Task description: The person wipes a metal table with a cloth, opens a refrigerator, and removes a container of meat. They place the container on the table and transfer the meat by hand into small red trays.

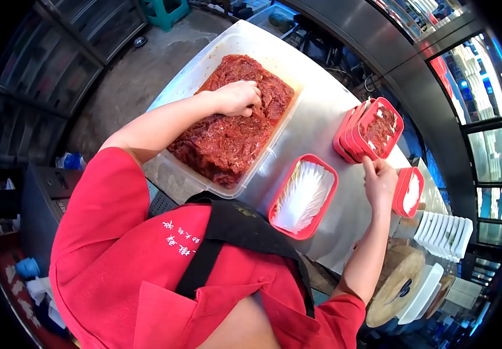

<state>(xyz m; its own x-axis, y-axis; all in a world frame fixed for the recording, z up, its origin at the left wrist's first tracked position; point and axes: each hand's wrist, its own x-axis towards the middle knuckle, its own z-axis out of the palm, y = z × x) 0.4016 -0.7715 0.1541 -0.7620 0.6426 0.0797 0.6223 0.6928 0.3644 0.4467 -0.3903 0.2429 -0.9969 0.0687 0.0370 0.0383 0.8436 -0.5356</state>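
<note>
My left hand [238, 98] is closed, its fingers curled into raw, red marinated meat [227, 145]. The meat fills much of a large translucent plastic tub [255, 187]. My right hand [380, 179] is pinched at the near rim of the top red tray [401, 119] in a stack. Sliced meat over something pale lies in that tray. Between my hands sits another red tray [331, 200], lined with a white cabbage leaf [303, 196]. To the right of my right hand are more red trays [399, 198] with white contents.
Everything stands on a metal table [315, 110]. Ribbed white trays [444, 235] and a round wooden board [397, 285] are at the right. Glass-fronted cabinets [483, 87] line the right side. A green stool [166, 14] is on the floor at the back.
</note>
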